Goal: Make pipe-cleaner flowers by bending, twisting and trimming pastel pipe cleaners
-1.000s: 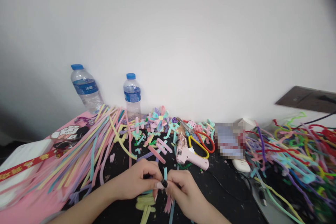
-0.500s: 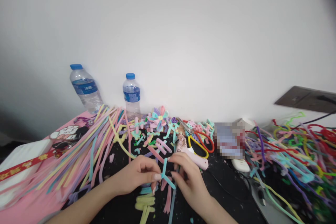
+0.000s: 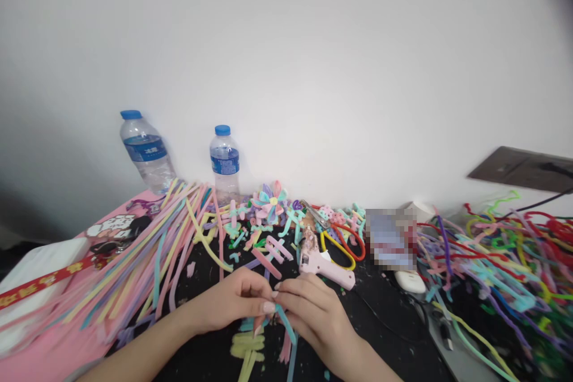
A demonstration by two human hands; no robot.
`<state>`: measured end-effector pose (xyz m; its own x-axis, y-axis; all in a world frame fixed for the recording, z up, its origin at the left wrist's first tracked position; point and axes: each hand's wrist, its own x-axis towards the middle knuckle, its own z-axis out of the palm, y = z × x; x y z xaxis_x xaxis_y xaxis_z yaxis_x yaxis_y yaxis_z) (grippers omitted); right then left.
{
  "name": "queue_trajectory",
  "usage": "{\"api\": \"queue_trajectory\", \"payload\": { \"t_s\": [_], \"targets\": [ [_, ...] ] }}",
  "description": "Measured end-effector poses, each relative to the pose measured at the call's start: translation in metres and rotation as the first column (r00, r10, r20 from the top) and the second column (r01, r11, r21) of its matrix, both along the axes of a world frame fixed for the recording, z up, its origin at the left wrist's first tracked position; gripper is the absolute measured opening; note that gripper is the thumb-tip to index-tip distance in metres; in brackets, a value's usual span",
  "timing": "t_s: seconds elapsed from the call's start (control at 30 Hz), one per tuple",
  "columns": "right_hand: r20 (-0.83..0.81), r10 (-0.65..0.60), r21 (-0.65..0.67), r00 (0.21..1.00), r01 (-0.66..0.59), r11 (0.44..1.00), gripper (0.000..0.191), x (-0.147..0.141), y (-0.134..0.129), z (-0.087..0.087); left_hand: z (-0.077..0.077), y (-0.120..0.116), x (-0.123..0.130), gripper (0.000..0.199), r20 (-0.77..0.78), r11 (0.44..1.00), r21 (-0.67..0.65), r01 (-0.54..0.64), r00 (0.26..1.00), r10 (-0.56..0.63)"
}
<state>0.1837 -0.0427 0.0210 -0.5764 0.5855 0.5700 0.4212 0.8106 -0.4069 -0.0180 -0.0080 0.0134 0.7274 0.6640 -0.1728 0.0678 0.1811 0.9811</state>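
The left hand (image 3: pixel 239 301) is pinching a blue fuzzy stick (image 3: pixel 286 325); the right hand (image 3: pixel 320 313) is hanging close over it, but I can't tell if it's gripping

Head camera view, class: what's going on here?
A person's left hand pinches a turquoise pipe cleaner, with the right hand at the same spot, its grip partly hidden. One end slants down below the fingertips. A pale pink glue gun and scissors lie beyond the hands, and a pipe-cleaner flower sits farther back, near the wall.
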Motion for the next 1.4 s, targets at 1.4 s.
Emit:
{"api": "queue_trajectory", "payload": {
  "t_s": [1.4],
  "targets": [
    [-0.226, -0.243, -0.678, 0.943, 0.026, 0.735, 0.027, -0.017, -0.005, -0.019, 0.010, -0.012, 0.007, 0.024, -0.222, 0.778, 0.628, 0.029, 0.965, 0.143]
  ]
}}
